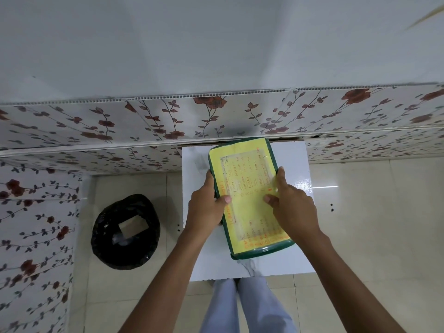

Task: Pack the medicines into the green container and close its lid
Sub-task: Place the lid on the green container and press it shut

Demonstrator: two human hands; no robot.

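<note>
A green container (262, 251) rests on a small white table (204, 255), its lid on top and covered by a yellow handwritten label (245, 174). My left hand (204, 207) grips the container's left edge, thumb lying on the lid. On the right side, my right hand (292, 207) clasps the edge with thumb and fingers pressed on the label. No medicines are visible; the inside of the container is hidden by the lid.
A black bin (126, 233) lined with a dark bag stands on the tiled floor left of the table. Floral-patterned wall panels (96, 131) run behind and along the left. My legs (247, 306) show below the table's near edge.
</note>
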